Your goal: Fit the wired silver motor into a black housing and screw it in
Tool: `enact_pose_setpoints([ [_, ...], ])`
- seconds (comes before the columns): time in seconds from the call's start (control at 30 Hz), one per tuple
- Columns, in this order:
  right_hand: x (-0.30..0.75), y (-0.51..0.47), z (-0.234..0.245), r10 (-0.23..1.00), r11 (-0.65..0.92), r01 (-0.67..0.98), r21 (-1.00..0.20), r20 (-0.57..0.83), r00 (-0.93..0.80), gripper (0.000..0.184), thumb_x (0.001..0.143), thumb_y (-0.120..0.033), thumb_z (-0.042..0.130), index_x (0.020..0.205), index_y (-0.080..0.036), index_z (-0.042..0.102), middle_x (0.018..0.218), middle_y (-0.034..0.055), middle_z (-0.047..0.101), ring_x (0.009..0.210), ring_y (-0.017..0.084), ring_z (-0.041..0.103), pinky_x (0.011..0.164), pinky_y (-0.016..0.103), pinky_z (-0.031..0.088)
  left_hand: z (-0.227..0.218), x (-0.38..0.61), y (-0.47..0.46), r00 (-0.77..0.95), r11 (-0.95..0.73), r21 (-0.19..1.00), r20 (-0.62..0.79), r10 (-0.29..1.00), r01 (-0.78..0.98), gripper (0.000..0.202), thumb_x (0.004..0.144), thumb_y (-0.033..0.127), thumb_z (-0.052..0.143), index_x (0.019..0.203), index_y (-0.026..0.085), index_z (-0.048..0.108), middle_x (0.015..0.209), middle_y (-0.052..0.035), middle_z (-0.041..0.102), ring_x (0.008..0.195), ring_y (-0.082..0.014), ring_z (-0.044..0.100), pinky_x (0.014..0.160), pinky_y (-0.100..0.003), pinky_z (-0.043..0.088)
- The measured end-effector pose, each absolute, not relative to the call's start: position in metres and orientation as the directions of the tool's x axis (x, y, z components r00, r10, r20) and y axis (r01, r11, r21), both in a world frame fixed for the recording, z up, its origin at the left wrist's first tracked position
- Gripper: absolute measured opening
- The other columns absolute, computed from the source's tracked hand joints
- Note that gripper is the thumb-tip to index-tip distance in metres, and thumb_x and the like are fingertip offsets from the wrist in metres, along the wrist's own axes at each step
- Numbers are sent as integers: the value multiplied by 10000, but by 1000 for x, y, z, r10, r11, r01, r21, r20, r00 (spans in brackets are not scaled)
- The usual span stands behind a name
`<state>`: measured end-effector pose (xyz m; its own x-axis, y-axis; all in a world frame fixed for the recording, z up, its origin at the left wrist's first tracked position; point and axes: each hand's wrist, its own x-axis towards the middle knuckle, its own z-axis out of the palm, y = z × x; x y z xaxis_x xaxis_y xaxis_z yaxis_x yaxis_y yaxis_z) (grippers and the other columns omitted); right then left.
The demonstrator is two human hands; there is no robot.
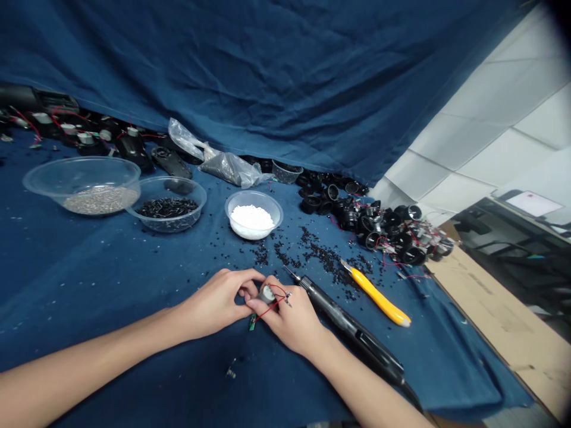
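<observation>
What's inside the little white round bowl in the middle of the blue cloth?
The small white plastic bowl holds a heap of tiny white pieces, filling about half of it. Which parts they are is too small to tell, and the bowl's bottom is covered by the heap.

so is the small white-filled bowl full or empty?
Partly full: the small clear plastic bowl holds a mound of white pellets below its rim, upright on the blue cloth.

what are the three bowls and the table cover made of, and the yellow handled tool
The three bowls look like thin clear plastic: see-through walls, glossy rims. The table cover seems woven blue cloth, matte and creased. The yellow-handled tool looks like smooth moulded plastic with a shiny highlight; its tip material is unclear.
</observation>
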<state>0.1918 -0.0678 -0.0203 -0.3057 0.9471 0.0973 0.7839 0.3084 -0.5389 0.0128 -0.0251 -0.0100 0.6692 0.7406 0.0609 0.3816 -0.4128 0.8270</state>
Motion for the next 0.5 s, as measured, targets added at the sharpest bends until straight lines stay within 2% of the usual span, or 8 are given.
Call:
enact_pose_setpoints([
  [0.5, 188, -69, -26, 937, 348, 864, -364, 156, -312, 327, 944, -490, 459, 874, -175, 516, 637, 0, 622, 577, 192, 621, 525, 250, 270, -9, 12, -24, 659, -337, 860, 1, 752, 383, 309, 708, 78, 536, 965, 195, 662, 771, 65, 707, 729, -105, 644, 689, -181, 410],
])
